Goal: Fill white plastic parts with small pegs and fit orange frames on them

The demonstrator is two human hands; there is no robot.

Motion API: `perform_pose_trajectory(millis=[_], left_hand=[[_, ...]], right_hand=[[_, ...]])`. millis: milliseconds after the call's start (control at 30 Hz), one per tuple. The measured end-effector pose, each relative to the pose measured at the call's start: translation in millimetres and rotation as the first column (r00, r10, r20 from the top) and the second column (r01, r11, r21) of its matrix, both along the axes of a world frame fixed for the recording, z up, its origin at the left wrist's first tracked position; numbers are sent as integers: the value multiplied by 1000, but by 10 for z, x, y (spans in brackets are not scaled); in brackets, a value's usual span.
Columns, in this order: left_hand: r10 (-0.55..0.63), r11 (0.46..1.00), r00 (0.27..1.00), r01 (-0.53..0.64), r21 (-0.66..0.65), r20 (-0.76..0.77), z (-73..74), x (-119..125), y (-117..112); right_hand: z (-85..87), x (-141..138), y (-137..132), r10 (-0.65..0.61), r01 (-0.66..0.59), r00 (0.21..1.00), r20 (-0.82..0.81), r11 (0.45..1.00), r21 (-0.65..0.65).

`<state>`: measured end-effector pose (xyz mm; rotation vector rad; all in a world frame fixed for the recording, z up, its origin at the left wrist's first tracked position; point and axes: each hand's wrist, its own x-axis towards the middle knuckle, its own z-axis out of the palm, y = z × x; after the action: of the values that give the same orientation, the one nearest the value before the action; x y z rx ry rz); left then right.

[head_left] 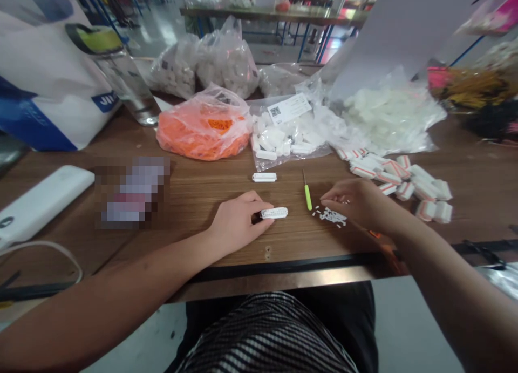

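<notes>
My left hand (238, 222) grips the left end of a small white plastic housing (279, 212) between thumb and fingers, low over the wooden table. A similar white plastic piece (264, 177) lies just beyond it. My right hand (356, 200) is pinched together above a heap of tiny white plastic bits (334, 216); whether a bit sits between the fingertips is too small to tell. Between my hands lies a thin tool with a yellow-green handle (308, 197), its metal shaft pointing away from me.
Stacked white blocks with red edges (388, 173) lie to the right. Along the back are an orange-filled bag (204, 124), a bag of white parts (287, 130) and a bag of pale pieces (384, 114). A water bottle (129, 81) and white power bank (48, 200) stand left.
</notes>
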<state>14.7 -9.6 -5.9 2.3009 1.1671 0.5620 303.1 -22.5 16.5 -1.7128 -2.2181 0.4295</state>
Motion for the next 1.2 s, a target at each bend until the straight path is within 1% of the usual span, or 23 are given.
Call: perform_pose_trajectory(millis=[100, 267, 400, 467, 533, 633, 700, 767, 800, 867, 933, 1100, 1200], left_hand=[[-15, 1000, 1000, 15, 2, 10, 0, -5, 3], [-26, 1000, 1000, 26, 9, 0, 5, -7, 4], [-17, 1000, 1000, 17, 0, -5, 2, -6, 3], [-9, 1000, 1000, 9, -7, -1, 0, -7, 4], [-11, 1000, 1000, 11, -12, 0, -5, -9, 6], [-21, 1000, 1000, 21, -9, 8, -13, -11, 9], [-18, 1000, 1000, 19, -6, 14, -13, -9, 9], [-12, 1000, 1000, 12, -4, 12, -5, -4, 6], [-10, 1000, 1000, 10, -3, 9, 1, -1, 2], [-9, 1000, 1000, 9, -5, 1, 15, 4, -5], [-9, 1000, 1000, 9, -6, -5, 21, 6, -10], [-25, 1000, 1000, 25, -10, 4, -4, -6, -4], [-31, 999, 999, 31, -7, 11, -15, -14, -3]], right_hand=[[-27, -74, -33, -22, 25, 999, 44, 998, -65], [12, -238, -95, -110, 115, 985, 134, 993, -30], [12, -297, -129, -151, 159, 972, 179, 987, -26], [-28, -280, -129, -189, 198, 972, 143, 979, -51], [-70, -251, -122, -228, 234, 971, 73, 969, -81], [-57, -262, -117, -263, 258, 963, -62, 963, -81], [12, -346, -122, -232, 224, 953, -195, 973, -62], [94, -482, -125, -128, 126, 943, -306, 992, -28], [125, -559, -121, -62, 63, 943, -328, 998, -9], [151, -699, -100, 53, -48, 945, -322, 999, 23], [129, -798, -65, 121, -119, 948, -294, 993, 24], [23, -849, 11, 183, -186, 961, -209, 983, 7], [25, -839, 27, 216, -216, 964, -153, 976, 19]])
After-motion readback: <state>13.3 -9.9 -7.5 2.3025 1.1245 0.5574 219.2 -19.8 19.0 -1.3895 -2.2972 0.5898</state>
